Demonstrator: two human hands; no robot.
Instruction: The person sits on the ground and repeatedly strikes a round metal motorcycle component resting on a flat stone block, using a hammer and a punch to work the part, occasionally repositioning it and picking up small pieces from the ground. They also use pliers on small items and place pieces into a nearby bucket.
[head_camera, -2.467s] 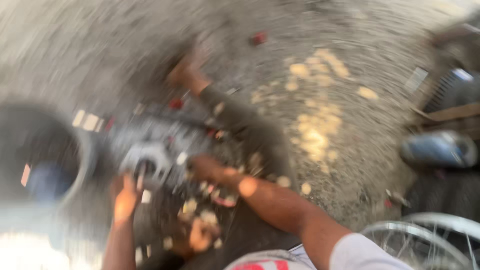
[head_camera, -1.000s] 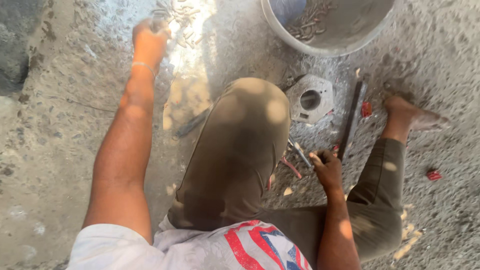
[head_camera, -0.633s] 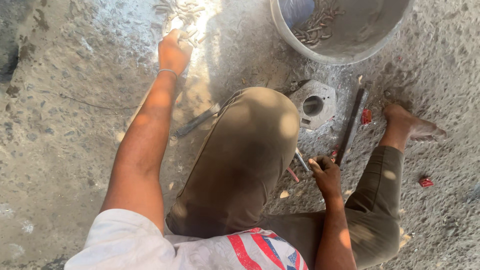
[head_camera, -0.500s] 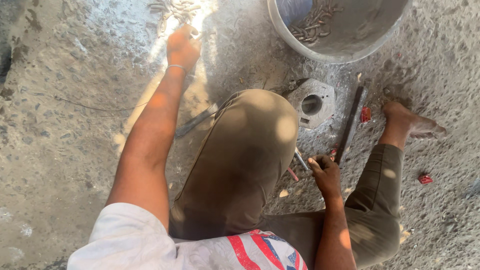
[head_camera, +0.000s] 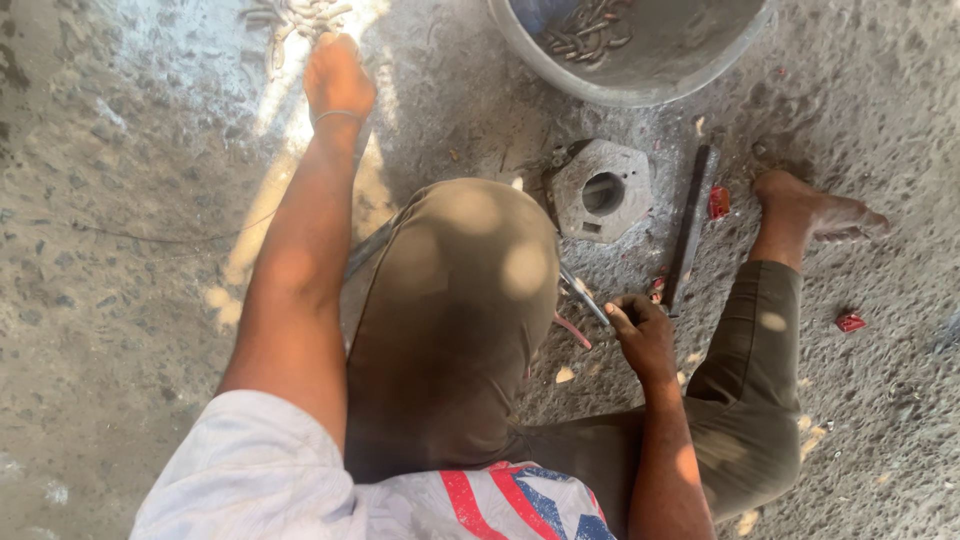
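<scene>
Right hand: the right hand (head_camera: 642, 330) is low beside the bent knee (head_camera: 470, 250), fingers clamped on a thin metal tool (head_camera: 585, 298) that slants up and left toward the knee; much as half a second ago.
Red wire: a thin red piece (head_camera: 572, 331) lies on the floor (head_camera: 120, 260) just left of that hand, by the trouser leg.
Bar: a long dark bar (head_camera: 690, 230) lies on the floor just beyond the right hand, running away from the person, its near end close to the fingers.
Red bits: one small red piece (head_camera: 718, 201) touches the bar's right side; another (head_camera: 850, 322) lies well apart, right of the shin.
Foot: the bare foot (head_camera: 815, 212) rests on the floor right of the bar.
Block: a grey hexagonal metal block (head_camera: 600, 190) with a round hole sits between knee and bar, near the basin.
Left hand: the left hand (head_camera: 338, 82) is stretched far forward, palm down on the floor in a sunlit patch; whether its fingers grip anything cannot be told. It reaches a little further than half a second ago.
Scraps: a heap of small metal pieces (head_camera: 295, 15) lies just past the left hand.
Basin: a round grey basin (head_camera: 640, 50) stands at the far edge, small bolts (head_camera: 585, 28) inside.
</scene>
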